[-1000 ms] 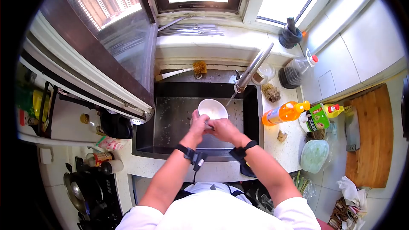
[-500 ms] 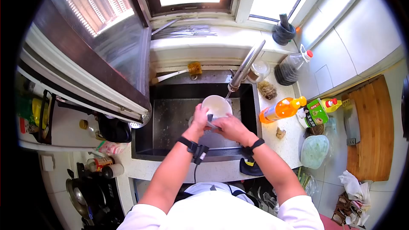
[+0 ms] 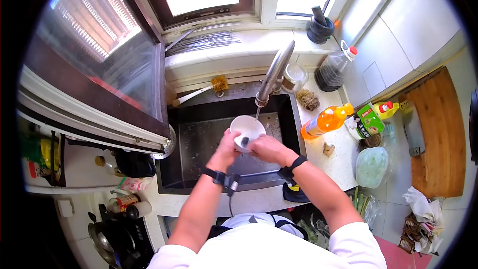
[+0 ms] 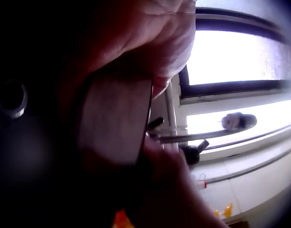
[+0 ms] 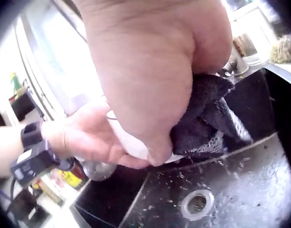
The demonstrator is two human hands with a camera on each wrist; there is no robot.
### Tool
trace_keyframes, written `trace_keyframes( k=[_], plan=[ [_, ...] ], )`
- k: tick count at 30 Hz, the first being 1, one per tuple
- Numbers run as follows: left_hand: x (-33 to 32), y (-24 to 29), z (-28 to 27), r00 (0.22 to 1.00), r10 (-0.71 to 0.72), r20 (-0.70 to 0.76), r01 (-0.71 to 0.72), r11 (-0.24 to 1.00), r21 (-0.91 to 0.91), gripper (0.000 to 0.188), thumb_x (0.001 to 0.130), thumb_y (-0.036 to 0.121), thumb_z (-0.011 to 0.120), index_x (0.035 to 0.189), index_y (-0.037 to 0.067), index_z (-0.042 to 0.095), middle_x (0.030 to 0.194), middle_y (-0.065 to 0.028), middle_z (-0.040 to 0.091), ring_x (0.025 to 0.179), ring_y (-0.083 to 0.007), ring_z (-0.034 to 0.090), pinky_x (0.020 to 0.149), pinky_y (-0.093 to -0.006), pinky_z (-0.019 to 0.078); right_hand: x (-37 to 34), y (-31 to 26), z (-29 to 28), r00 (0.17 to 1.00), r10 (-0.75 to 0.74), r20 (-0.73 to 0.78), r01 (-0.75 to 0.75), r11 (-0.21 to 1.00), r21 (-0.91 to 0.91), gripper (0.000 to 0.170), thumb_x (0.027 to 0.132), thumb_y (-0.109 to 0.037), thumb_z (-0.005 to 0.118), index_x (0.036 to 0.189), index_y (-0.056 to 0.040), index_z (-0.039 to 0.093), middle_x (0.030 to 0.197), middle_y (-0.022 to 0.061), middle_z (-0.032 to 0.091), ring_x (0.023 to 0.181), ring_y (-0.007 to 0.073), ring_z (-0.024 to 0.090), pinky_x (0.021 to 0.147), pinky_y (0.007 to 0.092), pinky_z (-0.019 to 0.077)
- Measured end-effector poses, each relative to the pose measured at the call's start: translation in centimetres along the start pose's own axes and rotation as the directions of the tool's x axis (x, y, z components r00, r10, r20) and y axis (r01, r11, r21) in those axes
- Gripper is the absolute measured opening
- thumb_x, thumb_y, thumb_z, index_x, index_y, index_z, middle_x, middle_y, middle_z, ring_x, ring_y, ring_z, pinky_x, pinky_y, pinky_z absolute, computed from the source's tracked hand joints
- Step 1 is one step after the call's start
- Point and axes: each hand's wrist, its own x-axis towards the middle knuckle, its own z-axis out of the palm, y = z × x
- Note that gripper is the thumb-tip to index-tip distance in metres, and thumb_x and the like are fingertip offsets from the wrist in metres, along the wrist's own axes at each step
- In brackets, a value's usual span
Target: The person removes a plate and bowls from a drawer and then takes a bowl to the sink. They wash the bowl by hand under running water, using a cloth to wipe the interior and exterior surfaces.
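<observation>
I have the white bowl held over the black sink, below the tap. My left hand grips it from the side, the palm turned up and the fingers underneath, as the right wrist view shows me. My right hand is closed on a dark grey cloth, pressing it at the near rim, with part of the cloth inside the bowl and part hanging outside. A thin stream of water runs down from the tap by the far rim; I can't tell exactly where it lands. Under the hands I make out the drain and small bits scattered on the wet sink floor. On the table to the right stand an orange bottle and a brown scrubber, with a long-handled brush lying behind the sink.
</observation>
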Motion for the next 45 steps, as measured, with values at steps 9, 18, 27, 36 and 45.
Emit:
trace_keyframes(
  k=[9, 18, 27, 36, 45],
  plan=[
    [-0.4, 2.9, -1.1, 0.991, -0.136, 0.012, 0.132, 0.977, 0.166, 0.041, 0.087, 0.028, 0.051, 0.126, 0.016, 0.042, 0.113, -0.0092, 0.054, 0.098, -0.0244, 0.058, 0.07, -0.0444, 0.0525, 0.0, 0.3, 0.0, 0.997, -0.072, 0.041, 0.076, 0.992, -0.105, 0.013, 0.076, -0.011, 0.064, 0.089, -0.0112, 0.062, 0.095, 0.006, 0.065, 0.102, 0.0251, 0.059, 0.09, 0.0449, 0.0428],
    [1.1, 1.8, -3.0, 0.98, -0.194, 0.047, 0.183, 0.967, 0.178, 0.033, 0.088, 0.03, 0.049, 0.117, 0.015, 0.047, 0.099, -0.008, 0.059, 0.097, -0.0257, 0.061, 0.062, -0.0402, 0.054, -0.3, -0.5, -0.6, 0.996, -0.086, 0.031, 0.09, 0.976, -0.197, 0.014, 0.078, -0.02, 0.067, 0.089, -0.0145, 0.062, 0.1, 0.0006, 0.065, 0.102, 0.0229, 0.059, 0.1, 0.054, 0.0347],
    [1.8, 0.4, -2.2, 0.994, -0.104, 0.021, 0.1, 0.987, 0.123, 0.036, 0.088, 0.035, 0.046, 0.118, 0.013, 0.048, 0.099, -0.0079, 0.059, 0.09, -0.0214, 0.06, 0.061, -0.0365, 0.0522, 0.1, -0.4, -0.4, 0.988, -0.122, -0.09, 0.124, 0.992, 0.012, 0.017, 0.079, -0.025, 0.068, 0.087, -0.011, 0.062, 0.08, 0.0126, 0.066, 0.081, 0.0332, 0.064, 0.078, 0.0458, 0.0487],
    [-2.1, 1.6, -0.5, 0.95, -0.18, 0.254, 0.178, 0.984, 0.029, 0.078, 0.086, 0.075, 0.028, 0.134, 0.017, 0.047, 0.129, -0.004, 0.054, 0.118, -0.0215, 0.049, 0.099, -0.043, 0.0351, 0.3, 0.6, -1.7, 0.908, 0.417, 0.041, -0.195, 0.334, 0.922, 0.04, 0.091, -0.037, 0.061, 0.106, -0.0004, 0.064, 0.09, 0.0012, 0.066, 0.078, 0.0081, 0.059, 0.07, 0.028, 0.0488],
    [-2.2, 0.3, -2.6, 0.91, 0.134, 0.393, 0.003, 0.944, -0.329, 0.049, 0.094, 0.04, 0.051, 0.126, 0.002, 0.051, 0.121, -0.0077, 0.06, 0.112, -0.0217, 0.057, 0.097, -0.0374, 0.0436, 0.8, 2.1, 1.7, 0.724, 0.634, 0.271, -0.09, -0.303, 0.949, 0.047, 0.093, -0.046, 0.053, 0.111, -0.0035, 0.06, 0.094, 0.0051, 0.066, 0.078, 0.0154, 0.063, 0.07, 0.0312, 0.0504]
  ],
)
